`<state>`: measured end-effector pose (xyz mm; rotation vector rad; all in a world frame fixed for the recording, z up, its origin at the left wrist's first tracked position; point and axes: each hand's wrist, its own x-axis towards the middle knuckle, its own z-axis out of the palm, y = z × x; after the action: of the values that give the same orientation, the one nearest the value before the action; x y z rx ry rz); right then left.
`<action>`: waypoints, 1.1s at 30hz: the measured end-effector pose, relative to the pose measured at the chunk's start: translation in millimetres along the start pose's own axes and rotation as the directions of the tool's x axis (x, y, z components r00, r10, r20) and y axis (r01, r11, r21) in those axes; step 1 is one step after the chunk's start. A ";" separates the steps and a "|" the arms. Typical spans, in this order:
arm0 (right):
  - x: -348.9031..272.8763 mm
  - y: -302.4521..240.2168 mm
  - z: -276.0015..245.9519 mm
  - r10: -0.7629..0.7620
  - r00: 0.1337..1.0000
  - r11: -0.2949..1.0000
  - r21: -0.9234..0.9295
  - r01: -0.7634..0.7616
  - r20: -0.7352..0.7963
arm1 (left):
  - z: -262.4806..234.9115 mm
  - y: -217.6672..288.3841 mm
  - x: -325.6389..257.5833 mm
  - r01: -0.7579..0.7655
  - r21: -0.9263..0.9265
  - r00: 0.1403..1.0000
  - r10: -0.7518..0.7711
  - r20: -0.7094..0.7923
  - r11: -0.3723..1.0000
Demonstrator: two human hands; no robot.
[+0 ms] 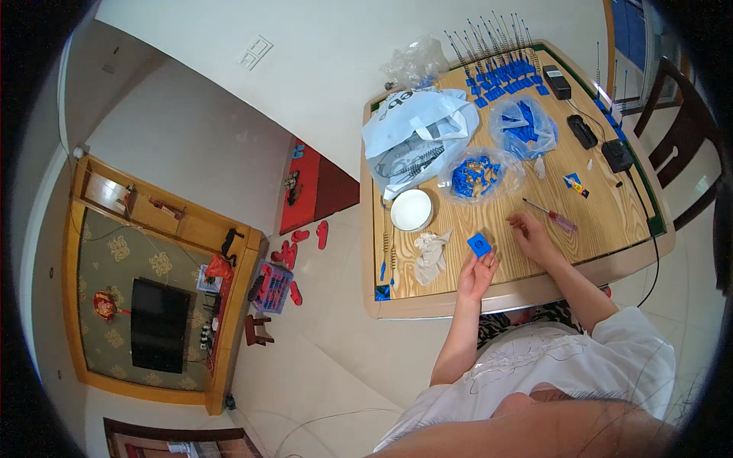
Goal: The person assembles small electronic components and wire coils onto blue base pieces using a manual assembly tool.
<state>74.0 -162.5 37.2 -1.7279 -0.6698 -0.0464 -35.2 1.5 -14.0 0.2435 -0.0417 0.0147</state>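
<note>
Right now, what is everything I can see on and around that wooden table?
Table: one, light wood, upper right.
Small square part: one, blue, held at the left fingertips.
Screwdriver: one, red handle, on the table beyond the right hand.
Round dish: one, white, left part of the table.
Clear bags of blue parts: two, middle of the table.
Large plastic bag: one, white, far left corner.
Blue parts with wire aerials: many, in rows at the far edge.
Black boxes: three, right side.
Crumpled cloth: one, off-white, near edge.
Television: one, black, lower left.
Left hand: holds the blue part.
Right hand: on the table, empty.
</note>
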 end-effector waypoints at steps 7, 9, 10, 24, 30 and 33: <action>0.3 -5.2 -3.2 0.012 1.000 1.000 -0.004 -0.012 0.014 | 1.8 0.0 1.2 0.004 0.068 0.998 -0.008 0.058 0.998; -1.0 9.9 -4.6 0.105 0.984 0.992 -0.084 -0.094 0.145 | 1.7 -0.8 0.8 0.003 0.078 0.999 -0.007 0.048 0.997; -1.6 11.7 -3.5 0.108 0.984 0.992 -0.085 -0.096 0.143 | 4.0 -1.9 1.6 0.005 0.086 0.999 -0.008 0.035 0.996; -2.4 2.7 -4.2 0.068 0.996 0.997 -0.024 -0.067 0.055 | 2.1 -3.2 2.7 0.018 0.091 1.000 -0.019 0.001 0.996; -0.6 -2.4 -4.7 0.237 0.969 0.972 -0.012 -0.236 0.075 | 3.8 -2.6 1.3 0.014 0.076 1.000 -0.014 -0.002 0.997; -1.2 1.4 -2.8 0.029 0.998 1.000 -0.010 -0.030 -0.054 | 7.7 -3.9 2.2 0.025 0.062 1.000 -0.024 -0.020 0.998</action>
<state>74.6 -165.7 36.2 -1.7405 -0.6058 -0.0757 -33.2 -4.1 -7.3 0.3060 -0.0193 -0.0059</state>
